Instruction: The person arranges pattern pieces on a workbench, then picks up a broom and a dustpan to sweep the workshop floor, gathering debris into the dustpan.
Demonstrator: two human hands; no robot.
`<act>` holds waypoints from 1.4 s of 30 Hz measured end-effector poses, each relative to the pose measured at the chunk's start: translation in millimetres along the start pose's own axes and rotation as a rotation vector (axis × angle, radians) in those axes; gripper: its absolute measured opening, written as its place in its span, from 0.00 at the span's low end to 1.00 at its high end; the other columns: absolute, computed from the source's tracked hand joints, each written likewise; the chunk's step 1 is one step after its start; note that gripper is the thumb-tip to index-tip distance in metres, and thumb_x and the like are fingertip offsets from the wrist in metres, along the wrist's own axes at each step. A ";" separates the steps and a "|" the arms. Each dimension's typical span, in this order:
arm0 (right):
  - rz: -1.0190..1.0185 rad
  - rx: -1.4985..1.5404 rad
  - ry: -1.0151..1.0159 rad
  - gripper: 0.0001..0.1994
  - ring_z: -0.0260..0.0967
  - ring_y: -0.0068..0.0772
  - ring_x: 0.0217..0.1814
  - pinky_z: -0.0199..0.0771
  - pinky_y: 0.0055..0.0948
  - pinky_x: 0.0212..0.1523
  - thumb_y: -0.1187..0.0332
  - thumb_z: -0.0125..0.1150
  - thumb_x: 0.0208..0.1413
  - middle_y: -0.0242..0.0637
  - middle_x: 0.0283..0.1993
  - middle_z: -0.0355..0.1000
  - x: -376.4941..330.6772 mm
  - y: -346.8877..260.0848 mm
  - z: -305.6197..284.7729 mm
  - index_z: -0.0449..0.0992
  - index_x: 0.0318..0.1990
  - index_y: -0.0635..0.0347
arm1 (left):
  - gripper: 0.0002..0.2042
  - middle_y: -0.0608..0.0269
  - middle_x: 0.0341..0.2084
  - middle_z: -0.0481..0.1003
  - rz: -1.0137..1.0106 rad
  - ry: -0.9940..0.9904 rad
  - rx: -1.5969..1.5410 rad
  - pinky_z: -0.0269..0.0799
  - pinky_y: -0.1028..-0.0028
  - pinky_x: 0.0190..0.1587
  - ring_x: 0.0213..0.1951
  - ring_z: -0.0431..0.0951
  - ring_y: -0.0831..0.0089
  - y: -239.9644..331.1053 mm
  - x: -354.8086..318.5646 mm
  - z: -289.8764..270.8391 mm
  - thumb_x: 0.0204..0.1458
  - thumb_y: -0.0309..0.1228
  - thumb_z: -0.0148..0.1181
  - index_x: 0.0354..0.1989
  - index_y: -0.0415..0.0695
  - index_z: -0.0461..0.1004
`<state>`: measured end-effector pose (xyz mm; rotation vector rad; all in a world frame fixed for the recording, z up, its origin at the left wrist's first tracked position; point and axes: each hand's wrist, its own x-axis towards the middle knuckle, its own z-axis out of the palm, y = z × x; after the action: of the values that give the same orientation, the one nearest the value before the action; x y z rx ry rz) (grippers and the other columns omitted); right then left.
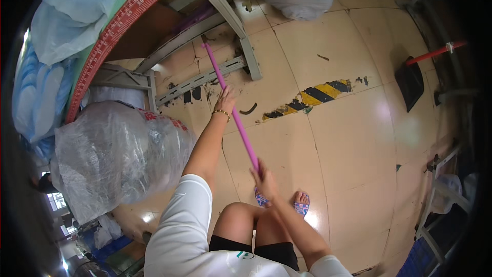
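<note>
Both hands closed on pink broom handle [237, 118]: left hand [224, 100] high, right hand [264, 179] low. Head sits under worktop frame [205, 79]. Judgement: keep strokes short, pull debris clear of frame legs.

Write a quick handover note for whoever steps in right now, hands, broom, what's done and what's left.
Left hand: closed on the pink broom handle, further down, near the table frame.
Right hand: closed on the handle's upper end, above the knees.
The handle's lower end reaches under the table; the broom head is hidden.
Black dustpan with red handle stands apart on the tiled floor, to the right.
Done: cannot tell how much is swept.
Left: dark debris by the table leg, bits near the striped floor tape.
</note>
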<state>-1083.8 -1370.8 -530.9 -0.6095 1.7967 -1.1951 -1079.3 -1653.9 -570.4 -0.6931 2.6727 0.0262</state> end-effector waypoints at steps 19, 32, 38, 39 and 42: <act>0.390 0.133 -0.247 0.15 0.60 0.28 0.28 0.62 0.26 0.30 0.71 0.53 0.45 0.43 0.27 0.65 -311.5 -261.8 -173.9 0.65 0.42 0.67 | 0.04 0.61 0.16 0.71 0.625 -0.078 -0.391 0.64 0.66 0.33 0.26 0.71 0.61 157.6 -221.2 -176.5 0.36 0.34 0.55 0.17 0.49 0.73; 0.480 -0.792 -0.017 0.27 0.65 0.41 0.20 0.65 0.31 0.22 0.77 0.52 0.37 0.42 0.24 0.67 -412.6 -336.1 -294.3 0.61 0.52 0.56 | 0.07 0.62 0.17 0.66 0.876 0.150 -0.718 0.60 0.68 0.37 0.27 0.67 0.65 315.9 -208.7 -315.4 0.42 0.34 0.54 0.19 0.45 0.68; 0.086 -0.735 0.176 0.30 0.66 0.44 0.19 0.66 0.35 0.18 0.77 0.49 0.39 0.42 0.26 0.68 -248.9 -215.3 -256.0 0.57 0.55 0.50 | 0.02 0.61 0.20 0.67 0.213 0.180 -0.663 0.61 0.66 0.46 0.33 0.68 0.63 213.3 -56.1 -201.0 0.36 0.25 0.52 0.20 0.46 0.69; -0.045 -0.734 0.247 0.30 0.66 0.43 0.19 0.66 0.34 0.18 0.78 0.48 0.40 0.42 0.27 0.68 -213.8 -198.9 -241.7 0.56 0.56 0.48 | 0.03 0.57 0.23 0.67 0.207 0.123 -0.460 0.60 0.65 0.48 0.35 0.68 0.63 188.3 -38.3 -198.9 0.38 0.25 0.51 0.24 0.45 0.69; -0.011 -0.816 0.261 0.30 0.67 0.41 0.18 0.66 0.33 0.16 0.78 0.47 0.41 0.42 0.28 0.68 -162.4 -182.4 -243.4 0.53 0.57 0.48 | 0.02 0.56 0.27 0.65 0.383 0.189 -0.097 0.57 0.67 0.53 0.37 0.68 0.63 210.3 -7.2 -232.7 0.41 0.24 0.51 0.25 0.42 0.68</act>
<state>-1223.7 -1205.3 -262.7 -0.9423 2.5098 -0.5143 -1255.3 -1491.6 -367.6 -0.2087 2.9640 0.2021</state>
